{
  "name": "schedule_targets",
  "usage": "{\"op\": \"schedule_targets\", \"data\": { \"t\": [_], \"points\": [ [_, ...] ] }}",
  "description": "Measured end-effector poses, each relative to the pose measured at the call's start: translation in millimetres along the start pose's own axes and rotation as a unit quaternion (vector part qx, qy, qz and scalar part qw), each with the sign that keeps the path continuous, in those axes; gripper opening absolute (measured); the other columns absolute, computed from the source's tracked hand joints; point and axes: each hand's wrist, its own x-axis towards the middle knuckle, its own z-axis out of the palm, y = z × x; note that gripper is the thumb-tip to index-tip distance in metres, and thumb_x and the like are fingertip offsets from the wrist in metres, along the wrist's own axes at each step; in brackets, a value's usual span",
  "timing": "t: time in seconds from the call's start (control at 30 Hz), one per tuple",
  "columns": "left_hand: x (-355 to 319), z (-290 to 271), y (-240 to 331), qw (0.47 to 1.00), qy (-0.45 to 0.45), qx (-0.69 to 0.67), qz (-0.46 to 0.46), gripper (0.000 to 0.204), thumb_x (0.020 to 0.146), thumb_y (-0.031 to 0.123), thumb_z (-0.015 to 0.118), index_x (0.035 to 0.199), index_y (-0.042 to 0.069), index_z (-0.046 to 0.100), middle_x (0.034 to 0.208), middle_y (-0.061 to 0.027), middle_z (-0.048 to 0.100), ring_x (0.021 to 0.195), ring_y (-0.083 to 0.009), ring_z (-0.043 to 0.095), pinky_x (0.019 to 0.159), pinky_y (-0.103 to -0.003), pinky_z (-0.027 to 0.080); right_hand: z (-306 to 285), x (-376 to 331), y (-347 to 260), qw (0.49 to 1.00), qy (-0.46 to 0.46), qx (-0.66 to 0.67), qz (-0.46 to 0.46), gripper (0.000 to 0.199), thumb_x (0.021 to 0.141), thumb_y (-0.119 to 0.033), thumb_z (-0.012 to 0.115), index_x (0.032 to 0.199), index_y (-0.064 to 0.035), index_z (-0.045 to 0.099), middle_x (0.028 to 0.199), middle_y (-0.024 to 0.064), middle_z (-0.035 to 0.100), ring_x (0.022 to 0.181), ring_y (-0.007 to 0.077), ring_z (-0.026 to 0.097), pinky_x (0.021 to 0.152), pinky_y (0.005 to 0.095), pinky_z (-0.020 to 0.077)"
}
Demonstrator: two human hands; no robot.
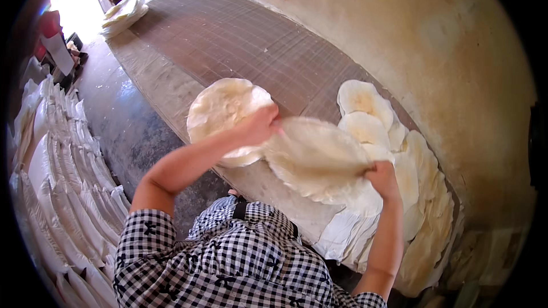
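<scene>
A thin, round, pale flatbread [317, 157] is stretched between my two hands above the long table. My left hand [262, 124] grips its left edge with closed fingers, while my right hand [381, 178] pinches its right edge. Partly under my left forearm lies a stack of round flatbreads [222, 105], cream-coloured with uneven edges. To the right, many more flatbreads [365, 128] overlap in a heap, some with browned patches. Below the held sheet, near my right forearm, several whiter folded sheets [348, 231] lie at the table's near edge.
The long table [240, 34] has a brown, grid-patterned cover and runs to the far left. Another flatbread stack [124, 14] sits at its far end. White filled bags [63, 165] are piled on the left floor. A plain wall [434, 51] borders the table's far side.
</scene>
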Motion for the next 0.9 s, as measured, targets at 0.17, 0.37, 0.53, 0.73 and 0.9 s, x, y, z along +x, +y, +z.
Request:
{"op": "schedule_targets", "data": {
  "t": [0.17,0.37,0.53,0.73,0.9],
  "points": [
    [31,-98,23,0.989,0.147,0.033,0.003,0.016,0.078,0.011,0.060,0.085,-0.001,0.051,0.084,-0.0163,0.056,0.082,-0.0323,0.056,0.073,-0.037,0.044,9,98,-52,0.992,0.020,0.105,-0.073,0.018,0.069,-0.002,0.058,0.084,-0.0003,0.067,0.073,0.0105,0.067,0.066,0.0120,0.061,0.062,0.0250,0.0462],
    [-20,-160,-24,0.945,0.229,0.226,0.059,0.009,0.086,0.011,0.051,0.091,0.004,0.054,0.087,-0.0133,0.057,0.086,-0.0268,0.058,0.075,-0.034,0.045,83,115,-101,0.918,0.148,0.048,-0.365,0.032,0.068,0.010,0.046,0.087,-0.0050,0.066,0.089,0.0152,0.065,0.082,0.0289,0.063,0.075,0.0335,0.0495],
    [-93,-79,-164,0.979,0.186,-0.068,-0.056,0.021,0.090,0.012,0.036,0.084,0.001,0.053,0.082,-0.0127,0.055,0.082,-0.0279,0.054,0.079,-0.035,0.043,215,132,-35,0.880,0.110,-0.173,-0.428,0.028,0.073,-0.006,0.050,0.098,-0.0030,0.062,0.104,0.0104,0.061,0.101,0.0252,0.056,0.088,0.0373,0.0421],
    [-133,-4,-285,0.980,0.092,0.174,-0.029,0.012,0.080,0.004,0.037,0.080,0.000,0.048,0.083,-0.0131,0.054,0.081,-0.0273,0.055,0.075,-0.031,0.045,325,156,39,0.876,0.009,-0.267,-0.402,0.031,0.075,-0.008,0.049,0.104,-0.0024,0.058,0.114,0.0131,0.057,0.108,0.0316,0.050,0.092,0.0394,0.0394],
    [-126,-4,-266,0.985,0.098,0.114,-0.084,0.010,0.073,-0.003,0.041,0.079,-0.001,0.050,0.084,-0.0153,0.054,0.083,-0.0311,0.054,0.077,-0.035,0.044,310,158,29,0.890,0.013,-0.263,-0.374,0.031,0.077,-0.010,0.047,0.105,-0.0006,0.057,0.116,0.0139,0.055,0.110,0.0316,0.049,0.094,0.0401,0.0379]
  ]
}}
